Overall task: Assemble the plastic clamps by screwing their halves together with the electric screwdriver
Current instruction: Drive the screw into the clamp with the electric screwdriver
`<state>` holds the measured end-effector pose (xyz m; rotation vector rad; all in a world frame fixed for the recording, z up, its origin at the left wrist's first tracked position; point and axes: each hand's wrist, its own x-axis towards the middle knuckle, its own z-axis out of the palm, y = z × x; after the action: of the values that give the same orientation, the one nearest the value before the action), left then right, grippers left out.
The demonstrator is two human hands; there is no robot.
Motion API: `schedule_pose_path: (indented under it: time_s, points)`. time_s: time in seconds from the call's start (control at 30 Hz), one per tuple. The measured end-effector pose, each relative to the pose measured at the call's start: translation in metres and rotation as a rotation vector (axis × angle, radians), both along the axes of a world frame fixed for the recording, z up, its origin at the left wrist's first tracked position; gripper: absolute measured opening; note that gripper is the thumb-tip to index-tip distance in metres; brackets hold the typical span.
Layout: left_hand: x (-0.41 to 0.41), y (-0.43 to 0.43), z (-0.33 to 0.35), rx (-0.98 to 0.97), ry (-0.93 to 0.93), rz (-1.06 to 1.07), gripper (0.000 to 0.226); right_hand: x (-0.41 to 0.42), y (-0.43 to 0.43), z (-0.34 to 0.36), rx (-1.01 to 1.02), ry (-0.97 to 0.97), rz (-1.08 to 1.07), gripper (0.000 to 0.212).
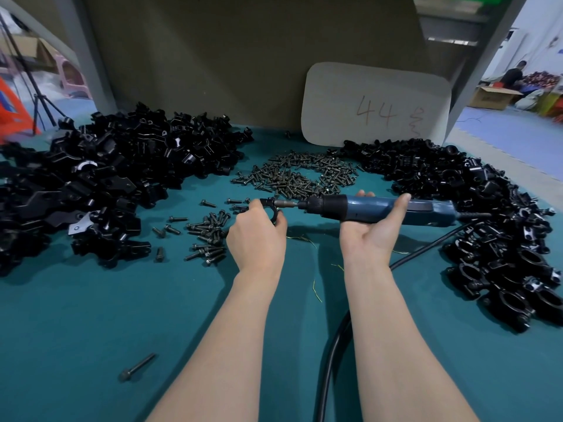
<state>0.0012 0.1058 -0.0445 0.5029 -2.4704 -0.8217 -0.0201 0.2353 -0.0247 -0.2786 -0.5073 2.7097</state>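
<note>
Two bare forearms reach out over the teal counter [91,330], with a black cable [335,345] running between them and a lone screw [137,367] lying off to the left. The hands are apart, each clamped on its own thing. The left hand [256,236] grips a black plastic clamp [272,210] above the counter. The right hand [371,236], palm up, curls its fingers round the blue electric screwdriver [365,208], held level with its bit set against the clamp's side. A scatter of screws [207,236] lies just left of the left hand, and a bigger screw heap [298,175] lies beyond. Loose clamp halves [106,178] are piled on the left and ring-shaped clamps [487,223] on the right. A white card [374,105] marked "44" leans at the back.
</note>
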Motion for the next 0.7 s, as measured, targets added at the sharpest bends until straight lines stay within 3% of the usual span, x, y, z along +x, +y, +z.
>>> schedule_pose_path:
  time_s: [0.1, 0.7]
  points:
    - [-0.0002, -0.0002, 0.0000, -0.013, 0.001, 0.003, 0.026, -0.0004, 0.0019, 0.0067, -0.153, -0.025, 0.013, 0.031]
    - [0.0004, -0.0055, 0.0032, -0.006, -0.070, -0.039, 0.033, 0.0002, 0.0097, 0.0064, -0.148, 0.160, 0.111, 0.032]
